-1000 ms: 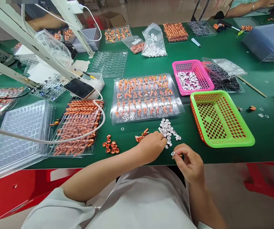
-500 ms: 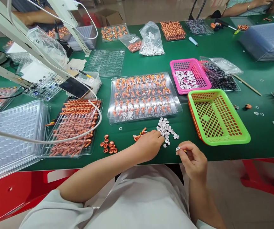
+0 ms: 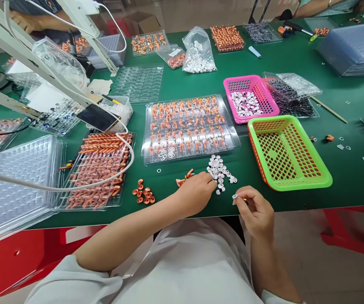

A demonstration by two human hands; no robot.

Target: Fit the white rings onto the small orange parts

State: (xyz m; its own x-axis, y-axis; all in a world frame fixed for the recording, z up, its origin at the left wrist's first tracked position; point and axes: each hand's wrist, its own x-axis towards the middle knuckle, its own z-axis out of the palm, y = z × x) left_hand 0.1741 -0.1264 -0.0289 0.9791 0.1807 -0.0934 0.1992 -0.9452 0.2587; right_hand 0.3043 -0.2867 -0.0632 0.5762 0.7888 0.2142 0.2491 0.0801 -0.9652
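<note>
Low in the middle of the frame, the person's right hand (image 3: 255, 211) holds a small white ring (image 3: 235, 196) pinched between thumb and forefinger, its grip clamped on the ring just above the near edge of the green table (image 3: 353, 177). Just left of it, the left hand (image 3: 197, 193) rests on the table with its fingertips curled down at the edge of a loose pile of white rings (image 3: 220, 172); whether its grip is closed on one of them cannot be told. Touching the left hand's far side lie a few orange parts (image 3: 183, 180), and further left sits a small cluster of orange caps (image 3: 143, 195). Beyond the hands, at the centre of the frame, a clear tray (image 3: 190, 127) holds rows of orange pieces with some white rings in its near left corner. Right of the pile stands a green basket (image 3: 288, 154), and behind that a pink basket (image 3: 250, 99) with white pieces in it. At the left, another clear tray of orange parts (image 3: 99, 169) lies under a white cable (image 3: 74, 185), with a stack of clear trays (image 3: 17, 177) beside it and a phone (image 3: 98, 117) propped above. At the upper middle of the frame a plastic bag of white parts (image 3: 198, 52) stands on the table. Another person's arm (image 3: 315, 6) shows at the upper right edge.
</note>
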